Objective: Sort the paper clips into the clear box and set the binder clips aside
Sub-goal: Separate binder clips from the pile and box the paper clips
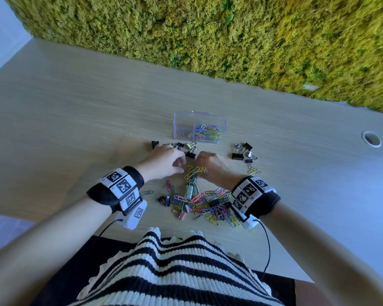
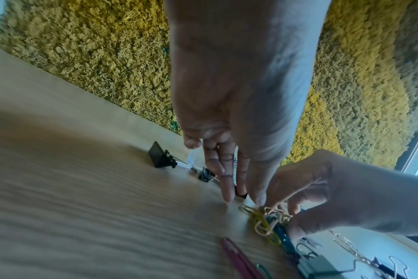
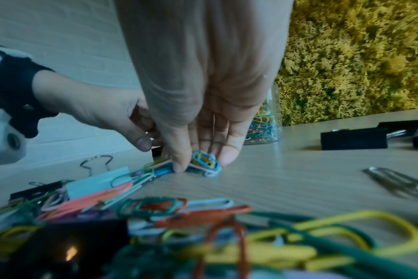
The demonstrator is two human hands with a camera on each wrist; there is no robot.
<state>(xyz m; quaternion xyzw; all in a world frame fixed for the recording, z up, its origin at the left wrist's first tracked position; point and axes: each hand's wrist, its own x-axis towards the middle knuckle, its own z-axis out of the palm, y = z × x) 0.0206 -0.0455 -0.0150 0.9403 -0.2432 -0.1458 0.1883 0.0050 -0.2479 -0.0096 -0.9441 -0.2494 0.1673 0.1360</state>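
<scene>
near paper clips point(image 3: 227, 236) blurred, box point(image 3: 265, 122) half hidden

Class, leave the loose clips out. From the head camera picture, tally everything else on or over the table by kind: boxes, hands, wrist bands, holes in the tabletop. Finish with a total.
Boxes: 1, the clear box
Hands: 2, left hand, right hand pinching paper clips
Wrist bands: 2, left wrist band, right wrist band
Holes: 1, table hole
Total: 6

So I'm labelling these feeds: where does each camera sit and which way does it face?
Head: above, looking down at the table, clear box, both forearms, striped top.
Left wrist: along the left hand toward the moss wall.
Right wrist: along the right hand, low over the paper clips.
All share the clips between both hands.
</scene>
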